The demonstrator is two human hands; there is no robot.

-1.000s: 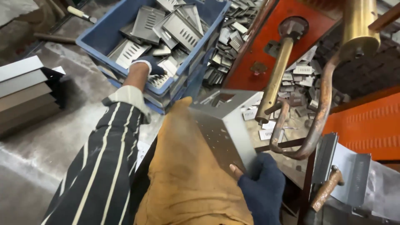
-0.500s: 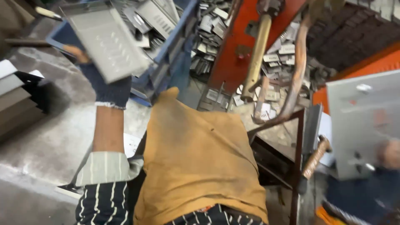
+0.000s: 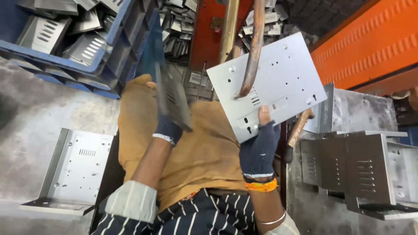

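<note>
My right hand, in a dark blue knit glove, grips the lower edge of a large flat grey metal panel with punched holes and slots, held up under the curved copper arm of a welding machine. My left hand, gloved too, holds a small louvred metal plate, blurred and seen almost edge-on over the tan apron on my lap. The two pieces are apart, the small plate left of the panel.
A blue crate full of louvred plates stands at upper left. A bent grey chassis lies on the floor at left. Stacked grey metal housings sit at right beside an orange machine body. Loose plates are heaped behind.
My left hand came back from the blue crate with a small louvred plate, down over my lap. My right hand swung the large panel in from the right, under the copper arm.
</note>
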